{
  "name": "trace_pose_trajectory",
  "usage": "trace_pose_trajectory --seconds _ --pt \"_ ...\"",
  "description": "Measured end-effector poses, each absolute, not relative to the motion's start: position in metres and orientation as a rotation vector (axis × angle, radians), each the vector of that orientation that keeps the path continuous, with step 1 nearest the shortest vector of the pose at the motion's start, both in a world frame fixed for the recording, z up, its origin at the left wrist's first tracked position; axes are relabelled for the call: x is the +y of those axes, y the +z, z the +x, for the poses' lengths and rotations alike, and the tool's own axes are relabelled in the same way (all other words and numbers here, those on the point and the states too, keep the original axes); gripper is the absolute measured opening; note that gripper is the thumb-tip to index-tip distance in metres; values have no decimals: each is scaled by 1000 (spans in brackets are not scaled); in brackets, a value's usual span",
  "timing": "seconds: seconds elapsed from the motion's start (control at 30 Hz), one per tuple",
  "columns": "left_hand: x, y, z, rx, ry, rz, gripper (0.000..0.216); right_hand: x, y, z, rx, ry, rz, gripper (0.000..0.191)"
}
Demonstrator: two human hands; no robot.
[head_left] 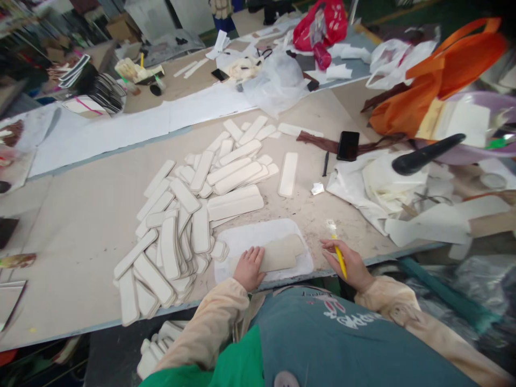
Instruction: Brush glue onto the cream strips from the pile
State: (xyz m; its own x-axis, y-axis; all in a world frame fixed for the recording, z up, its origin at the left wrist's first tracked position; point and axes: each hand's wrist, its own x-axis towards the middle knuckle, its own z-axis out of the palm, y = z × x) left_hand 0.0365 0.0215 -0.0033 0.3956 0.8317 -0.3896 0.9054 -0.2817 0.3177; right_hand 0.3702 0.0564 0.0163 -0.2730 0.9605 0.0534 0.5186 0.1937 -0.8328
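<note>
The left hand (250, 267) lies flat, fingers spread, pressing the left end of a beige strip (282, 252). The strip rests on a white pad (245, 236) at the near edge of the desk (80, 215), long axis running left to right. The right hand (351, 264) is closed around a yellow brush (337, 248), bristles pointing away, just right of the pad and apart from the strip. A pile of cream strips (177, 231) lies left of the pad; nothing stands between brush and strip.
</note>
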Motion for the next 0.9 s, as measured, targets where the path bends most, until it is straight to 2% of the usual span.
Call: trace_pose_trajectory --seconds 0.33,0.5,0.63,0.7,0.8,0.9 --pt "28 -8 79 1663 -169 2208 77 28 10 400 -1894 975 -1362 20" --pt "27 -12 83 1728 -53 2162 86 21 17 400 -1954 1061 -1283 19" --pt "1 -12 60 2025 192 1958 84 19 24 397 -1946 1225 -1276 18" --pt "-19 -15 44 2115 263 1831 90 20 27 392 -1844 1369 -1289 19" --pt "-42 -22 24 2103 312 1753 102 21 29 376 -1646 1602 -1228 20" --pt "-48 -31 12 2050 389 1738 104 23 33 349 -1472 1772 -1167 24"
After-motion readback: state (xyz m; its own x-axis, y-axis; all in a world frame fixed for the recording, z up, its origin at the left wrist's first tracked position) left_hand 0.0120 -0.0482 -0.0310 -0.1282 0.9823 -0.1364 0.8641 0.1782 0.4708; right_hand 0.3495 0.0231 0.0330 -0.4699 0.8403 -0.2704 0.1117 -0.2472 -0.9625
